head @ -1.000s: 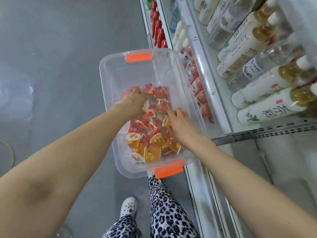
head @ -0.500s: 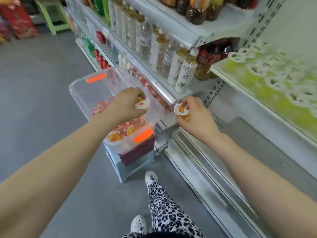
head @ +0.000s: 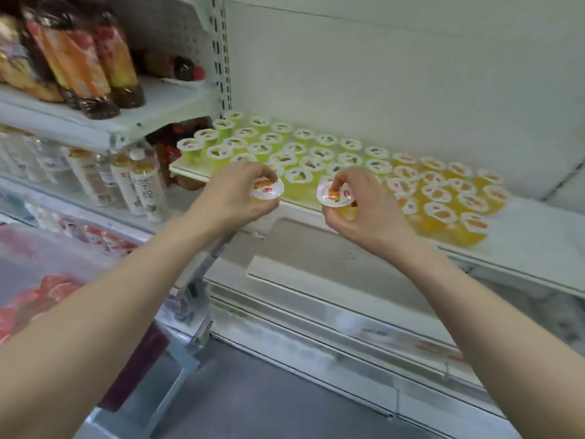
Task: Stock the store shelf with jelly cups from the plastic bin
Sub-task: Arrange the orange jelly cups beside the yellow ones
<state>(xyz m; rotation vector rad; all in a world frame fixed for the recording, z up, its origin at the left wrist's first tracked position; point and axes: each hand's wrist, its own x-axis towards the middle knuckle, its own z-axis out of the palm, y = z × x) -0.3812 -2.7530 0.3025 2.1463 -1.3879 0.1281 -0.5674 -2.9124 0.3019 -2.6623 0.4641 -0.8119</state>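
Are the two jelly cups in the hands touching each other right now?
Apart. Head view shows a clear gap between the left cup and right cup, with shelf cups behind.

We're in a shop aisle, no doubt about it: white metal racking hung on a slotted upright [head: 221, 58] with a perforated back panel [head: 164, 30], the kind a store uses. Drink bottles [head: 144, 188] stand in tight rows on the left tier, with more bottled juice [head: 76, 55] lined up on the tier above. Across the open shelf [head: 531, 229], sealed jelly cups sit massed by colour, green ones [head: 262, 149] on the left and orange ones [head: 441, 213] on the right, dozens of identical items laid out like stock for sale.
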